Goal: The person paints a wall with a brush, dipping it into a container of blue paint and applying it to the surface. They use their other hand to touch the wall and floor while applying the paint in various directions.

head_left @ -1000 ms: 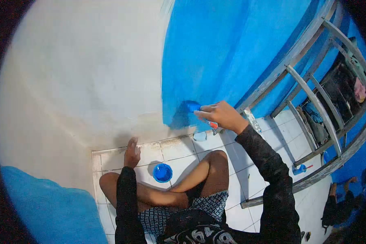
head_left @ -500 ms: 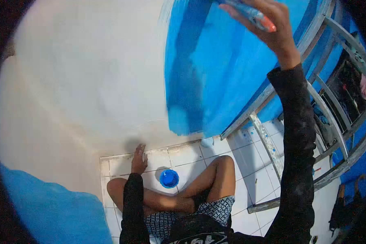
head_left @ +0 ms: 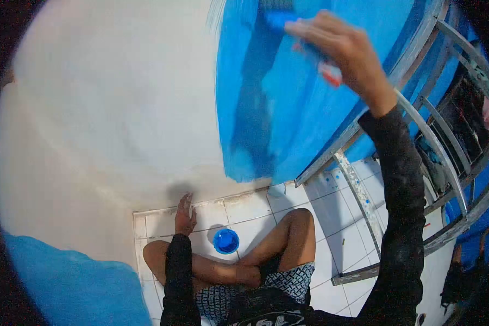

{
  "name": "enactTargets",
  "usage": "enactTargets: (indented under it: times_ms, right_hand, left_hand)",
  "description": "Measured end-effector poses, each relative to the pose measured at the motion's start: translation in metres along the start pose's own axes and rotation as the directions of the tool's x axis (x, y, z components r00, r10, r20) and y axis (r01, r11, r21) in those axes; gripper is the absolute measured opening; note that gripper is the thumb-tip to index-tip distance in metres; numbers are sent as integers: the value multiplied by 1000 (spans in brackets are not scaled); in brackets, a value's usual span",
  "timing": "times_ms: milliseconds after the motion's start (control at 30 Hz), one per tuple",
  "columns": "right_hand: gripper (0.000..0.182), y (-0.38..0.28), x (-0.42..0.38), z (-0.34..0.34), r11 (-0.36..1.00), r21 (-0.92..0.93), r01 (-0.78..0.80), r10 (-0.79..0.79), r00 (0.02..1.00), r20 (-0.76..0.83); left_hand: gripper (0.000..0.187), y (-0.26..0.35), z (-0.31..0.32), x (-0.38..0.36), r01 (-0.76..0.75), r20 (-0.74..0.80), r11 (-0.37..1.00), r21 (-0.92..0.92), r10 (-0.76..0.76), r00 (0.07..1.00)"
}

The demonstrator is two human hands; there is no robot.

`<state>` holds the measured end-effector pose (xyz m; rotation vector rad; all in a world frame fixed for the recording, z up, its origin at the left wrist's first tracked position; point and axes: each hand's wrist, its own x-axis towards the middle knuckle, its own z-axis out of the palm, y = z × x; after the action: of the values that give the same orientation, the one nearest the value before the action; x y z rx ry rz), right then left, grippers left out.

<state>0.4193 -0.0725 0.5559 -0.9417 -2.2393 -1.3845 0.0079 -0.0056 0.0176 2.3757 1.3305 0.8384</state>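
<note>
Right hand (head_left: 346, 48) raised, then slightly lowered, paintbrush (head_left: 280, 20) moved with it

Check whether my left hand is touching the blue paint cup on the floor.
Apart. The head view shows a strip of white floor tile between the left hand and the blue paint cup.

Above the round blue plastic bowl (head_left: 215, 242), the bare right hand (head_left: 339, 51) is blurred and a soft shadow (head_left: 251, 95) streaks the bright blue-painted wall (head_left: 309, 103); fisheye corners are grainy black.
</note>
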Motion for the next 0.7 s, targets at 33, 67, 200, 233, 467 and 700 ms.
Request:
enactTargets:
  times_ms: [33, 67, 200, 233, 467, 700]
  right_hand:
    - [36, -16, -6, 1, 998, 59, -15, 12, 998, 56]
    - [35, -30, -11, 1, 994, 109, -32, 20, 994, 110]
    - [38, -43, -17, -7, 976, 215, -45, 14, 990, 143]
    - [38, -38, -12, -15, 949, 305, -84, 56, 993, 99]
    - [41, -6, 27, -28, 984, 179, 10, 23, 984, -179]
    - [50, -111, -49, 58, 966, 131, -223, 242, 958, -155]
  left_hand:
    - [58, -1, 0, -1, -52, -33, 999, -12, 52, 998]
    - [57, -1, 0, 1, -111, -73, 994, -23, 109, 991]
    - [56, -2, 5, 0, -109, -62, 993, 51, 112, 992]
    - [55, -7, 9, -1, -127, -62, 989, 75, 132, 989]
    - [56, -11, 8, -2, -79, -48, 995, -54, 76, 996]
    - [57, -1, -2, -6, -61, -60, 998, -30, 59, 996]
